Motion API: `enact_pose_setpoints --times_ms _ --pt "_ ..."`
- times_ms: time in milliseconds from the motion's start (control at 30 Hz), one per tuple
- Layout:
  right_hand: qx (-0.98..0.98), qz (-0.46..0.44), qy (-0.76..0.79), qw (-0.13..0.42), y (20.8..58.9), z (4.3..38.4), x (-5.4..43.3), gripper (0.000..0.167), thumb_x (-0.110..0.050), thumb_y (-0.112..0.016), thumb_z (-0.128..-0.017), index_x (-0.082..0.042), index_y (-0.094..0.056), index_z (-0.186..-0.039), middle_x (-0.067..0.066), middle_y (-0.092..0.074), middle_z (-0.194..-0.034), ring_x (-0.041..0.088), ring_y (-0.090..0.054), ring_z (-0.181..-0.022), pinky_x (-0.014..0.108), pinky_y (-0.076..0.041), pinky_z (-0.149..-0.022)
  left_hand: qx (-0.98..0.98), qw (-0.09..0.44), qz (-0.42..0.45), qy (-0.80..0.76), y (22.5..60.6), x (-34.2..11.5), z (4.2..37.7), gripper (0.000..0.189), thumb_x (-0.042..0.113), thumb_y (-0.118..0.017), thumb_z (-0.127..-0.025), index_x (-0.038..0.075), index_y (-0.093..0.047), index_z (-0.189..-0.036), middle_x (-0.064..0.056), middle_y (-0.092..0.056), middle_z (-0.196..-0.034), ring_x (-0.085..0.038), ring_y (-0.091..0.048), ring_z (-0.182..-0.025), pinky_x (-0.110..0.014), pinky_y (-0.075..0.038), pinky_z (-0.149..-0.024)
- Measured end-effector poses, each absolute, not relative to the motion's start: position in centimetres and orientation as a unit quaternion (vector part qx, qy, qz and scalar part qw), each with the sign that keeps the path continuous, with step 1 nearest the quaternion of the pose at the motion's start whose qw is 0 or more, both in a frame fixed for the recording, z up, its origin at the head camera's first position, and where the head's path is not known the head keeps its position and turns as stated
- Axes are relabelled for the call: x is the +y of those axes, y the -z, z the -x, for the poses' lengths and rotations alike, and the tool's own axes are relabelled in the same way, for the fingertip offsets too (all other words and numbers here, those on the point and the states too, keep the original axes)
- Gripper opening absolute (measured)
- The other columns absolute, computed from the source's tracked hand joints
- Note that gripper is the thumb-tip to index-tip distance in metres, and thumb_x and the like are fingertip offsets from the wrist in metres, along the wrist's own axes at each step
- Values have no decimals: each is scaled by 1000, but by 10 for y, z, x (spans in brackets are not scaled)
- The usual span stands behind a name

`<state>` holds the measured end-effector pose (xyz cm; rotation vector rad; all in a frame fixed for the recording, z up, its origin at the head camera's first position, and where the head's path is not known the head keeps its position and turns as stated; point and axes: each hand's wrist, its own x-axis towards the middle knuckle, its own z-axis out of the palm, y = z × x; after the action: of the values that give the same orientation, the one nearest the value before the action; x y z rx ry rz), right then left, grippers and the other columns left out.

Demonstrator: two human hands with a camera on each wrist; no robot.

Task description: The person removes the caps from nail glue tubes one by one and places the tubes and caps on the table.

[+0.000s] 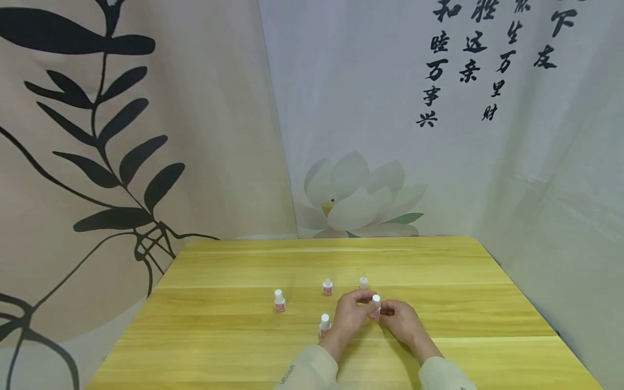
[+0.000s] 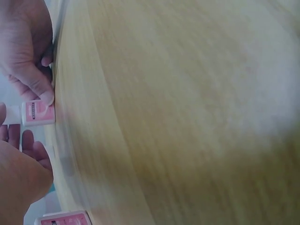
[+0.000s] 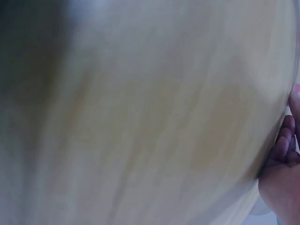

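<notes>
Both hands meet at a small white bottle with a pink label [image 1: 376,307], held upright just above or on the table, cap up. My left hand [image 1: 350,318] pinches its white cap [image 2: 12,115] between thumb and fingers. Lower down, the right hand [image 1: 402,323] grips the labelled body, its thumb on the label in the left wrist view. Just behind the left hand stands another small bottle [image 1: 363,283], its lower part hidden. One more capped bottle [image 1: 325,323] is beside the left wrist, partly covered by it. The right wrist view catches only part of the hands at its edge.
Two further small bottles stand on the wooden table [image 1: 219,346]: a capped one [image 1: 279,300] to the left and another [image 1: 327,287] farther back in the middle. A printed cloth [image 1: 224,135] hangs behind the table's far edge.
</notes>
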<state>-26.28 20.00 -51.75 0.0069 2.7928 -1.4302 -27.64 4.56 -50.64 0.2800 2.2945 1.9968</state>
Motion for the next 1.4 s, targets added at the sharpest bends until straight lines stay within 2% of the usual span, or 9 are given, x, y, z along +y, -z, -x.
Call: enact_pose_setpoints --times_ms 300,567,800,1033,1400 --pt "891 1 455 8 517 263 200 11 -14 -77 -86 -11 -74 -96 -3 -68 -91 16 -61 -89 46 -49 -86 755 42 -83 -649 506 46 276 15 17 -77 -86 12 -74 -99 4 -64 -95 -13 -56 -94 -30 -49 -77" --pt "891 -1 455 9 517 264 200 11 -12 -77 -86 -10 -74 -96 -3 -67 -89 15 -60 -86 44 -49 -84 745 34 -86 -660 508 46 277 28 16 -75 -88 3 -72 -112 4 -66 -99 -12 -57 -96 -28 -50 -80" --pt "888 -3 459 11 517 264 200 13 -12 -77 -86 -8 -74 -98 -2 -68 -90 16 -61 -87 45 -50 -85 742 36 -85 -664 508 46 278 20 17 -76 -87 8 -74 -105 4 -65 -95 -11 -58 -94 -27 -50 -77" --pt "891 2 454 13 518 264 202 13 -10 -75 -87 -9 -74 -99 -2 -67 -91 17 -61 -89 47 -49 -86 745 40 -83 -661 508 46 276 32 16 -77 -85 4 -71 -114 1 -64 -104 -17 -57 -100 -27 -50 -74" --pt "889 0 458 14 517 263 201 11 -13 -76 -86 -11 -74 -97 -4 -67 -89 15 -60 -87 45 -50 -84 744 38 -85 -662 509 47 277 18 16 -77 -85 10 -72 -102 0 -63 -98 -14 -56 -91 -28 -49 -72"
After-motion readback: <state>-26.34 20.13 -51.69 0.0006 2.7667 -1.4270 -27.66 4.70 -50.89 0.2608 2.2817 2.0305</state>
